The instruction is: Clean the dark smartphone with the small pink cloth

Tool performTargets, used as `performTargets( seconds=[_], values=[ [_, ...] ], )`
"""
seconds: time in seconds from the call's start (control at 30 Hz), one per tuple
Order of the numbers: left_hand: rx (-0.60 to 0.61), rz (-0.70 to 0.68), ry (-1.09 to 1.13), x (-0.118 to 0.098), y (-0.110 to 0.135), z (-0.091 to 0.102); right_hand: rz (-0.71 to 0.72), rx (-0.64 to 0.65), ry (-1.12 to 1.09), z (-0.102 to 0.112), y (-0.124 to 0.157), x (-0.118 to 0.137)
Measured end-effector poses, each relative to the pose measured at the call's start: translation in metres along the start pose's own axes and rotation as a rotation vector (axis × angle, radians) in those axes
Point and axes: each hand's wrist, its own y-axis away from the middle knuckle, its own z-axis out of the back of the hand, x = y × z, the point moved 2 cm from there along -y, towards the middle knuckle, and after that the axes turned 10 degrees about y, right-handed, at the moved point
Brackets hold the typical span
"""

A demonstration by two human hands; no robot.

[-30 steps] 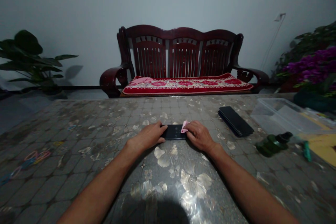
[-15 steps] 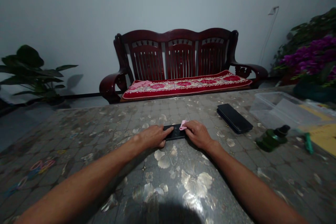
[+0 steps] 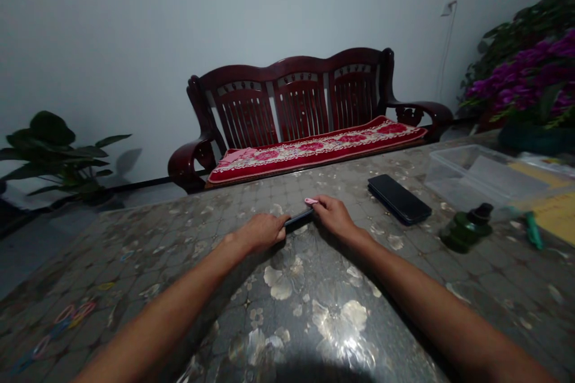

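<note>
A thin black phone-like slab (image 3: 299,219) is tilted on edge between my two hands above the table, so mostly its narrow side shows. My left hand (image 3: 265,231) is closed on its left end. At the opposite end, my right hand (image 3: 332,214) pinches a small pink cloth (image 3: 309,201) against the slab, the cloth poking out past the fingertips. Part of the slab and most of the cloth are hidden by my fingers.
On the grey patterned table (image 3: 278,281), a dark wallet-like case (image 3: 399,198) lies right of my hands. Beyond it are a green bottle (image 3: 465,232), a clear plastic box (image 3: 476,179) and a green tool (image 3: 533,230). Colourful scissors-like loops (image 3: 67,317) lie at left. A wooden bench (image 3: 296,102) stands behind.
The slab has turned from lying with its broad face showing to edge-on, its right end higher. My left finger has left its face. The view has tilted slightly.
</note>
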Motion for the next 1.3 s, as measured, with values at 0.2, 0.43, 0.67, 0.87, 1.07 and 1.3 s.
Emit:
performTargets(
  seconds=[0.2,0.43,0.67,0.87,1.07,1.3],
  values=[
    [-0.102,0.083,0.136,0.01,-0.001,-0.003,0.292,-0.228,0.077,0.008,0.016,0.017],
    [-0.208,0.139,0.353,0.017,-0.002,-0.013,0.546,-0.19,0.354,0.003,0.022,0.028],
    [-0.244,0.133,0.426,0.019,-0.005,-0.016,0.681,-0.167,0.441,-0.019,0.028,0.047],
    [-0.238,0.14,0.538,0.027,-0.004,-0.018,0.706,-0.161,0.47,-0.015,0.021,0.039],
    [-0.235,0.17,0.603,0.036,-0.009,-0.02,0.553,-0.241,0.467,0.002,0.009,0.016],
    [-0.245,0.158,0.599,0.034,-0.009,-0.019,0.749,-0.128,0.411,-0.026,0.023,0.048]
  ],
)
